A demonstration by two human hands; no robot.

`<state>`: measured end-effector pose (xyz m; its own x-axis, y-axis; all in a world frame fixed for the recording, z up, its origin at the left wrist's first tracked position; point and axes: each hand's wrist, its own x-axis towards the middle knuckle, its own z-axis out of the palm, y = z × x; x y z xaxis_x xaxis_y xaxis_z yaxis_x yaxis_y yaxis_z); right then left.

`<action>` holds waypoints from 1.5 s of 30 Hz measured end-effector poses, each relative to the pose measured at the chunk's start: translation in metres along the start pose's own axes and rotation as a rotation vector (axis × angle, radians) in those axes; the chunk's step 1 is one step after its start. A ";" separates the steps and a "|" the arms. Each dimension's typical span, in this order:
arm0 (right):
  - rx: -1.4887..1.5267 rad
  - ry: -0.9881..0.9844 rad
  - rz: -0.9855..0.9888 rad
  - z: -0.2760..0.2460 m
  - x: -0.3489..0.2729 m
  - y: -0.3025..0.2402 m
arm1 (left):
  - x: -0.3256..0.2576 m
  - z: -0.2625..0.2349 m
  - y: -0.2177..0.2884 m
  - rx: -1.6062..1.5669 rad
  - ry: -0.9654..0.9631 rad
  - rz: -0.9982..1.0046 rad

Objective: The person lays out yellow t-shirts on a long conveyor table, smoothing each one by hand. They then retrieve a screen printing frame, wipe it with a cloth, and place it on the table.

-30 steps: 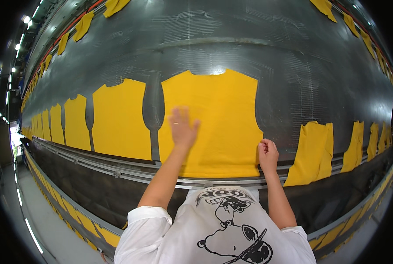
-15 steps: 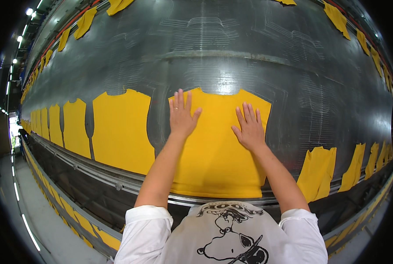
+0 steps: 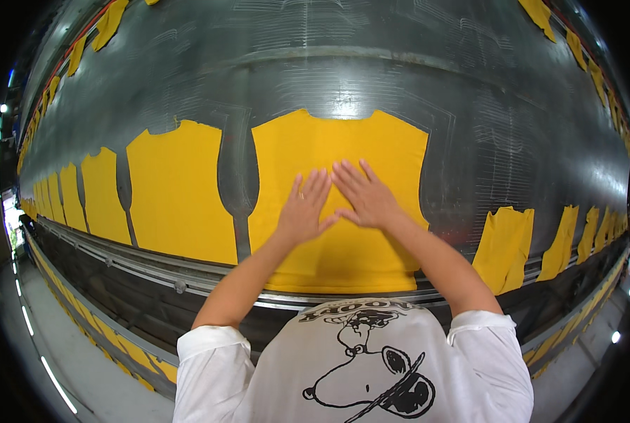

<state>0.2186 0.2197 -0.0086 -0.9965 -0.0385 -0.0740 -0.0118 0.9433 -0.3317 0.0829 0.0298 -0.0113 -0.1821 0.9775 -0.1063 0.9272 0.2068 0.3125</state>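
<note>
A yellow shirt-body panel (image 3: 343, 264) lies flat in front of me on a long dark metal table (image 3: 463, 84). Its neckline and shoulders point away from me, and its straight hem lies along the near edge. My left hand (image 3: 305, 210) rests flat on the middle of the panel with its fingers stretched. Beside it, my right hand (image 3: 364, 197) lies flat too, fingers extended. The fingertips of both hands almost meet, forming a peak. Neither hand holds anything.
More yellow panels (image 3: 177, 194) lie in a row to the left. Folded yellow pieces (image 3: 504, 250) stretch along the right near edge, and others hang along the far edge. A metal rail (image 3: 181, 286) follows the table's near side. Pale outlines mark the tabletop.
My hands have slid inward from the panel's shoulders and sides to its middle, coming together. The view has tipped, so the panel appears slightly higher and further left.
</note>
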 end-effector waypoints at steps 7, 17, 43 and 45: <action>0.155 -0.110 -0.086 0.038 -0.136 -0.116 | -0.140 0.021 0.062 -0.195 -0.159 0.227; 0.291 0.150 0.129 0.005 -0.217 -0.129 | -0.103 0.021 -0.035 0.212 0.350 -0.797; 0.571 0.709 1.004 -0.024 -0.406 -0.158 | -0.016 0.077 0.185 0.075 0.174 -0.026; 0.532 0.768 1.014 -0.025 -0.437 -0.142 | 0.007 0.085 0.210 0.080 0.172 -0.029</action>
<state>0.6540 0.1108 0.0940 -0.3471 0.9376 -0.0221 0.5998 0.2038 -0.7738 0.3043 0.0766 -0.0271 -0.2562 0.9653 0.0506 0.9425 0.2379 0.2346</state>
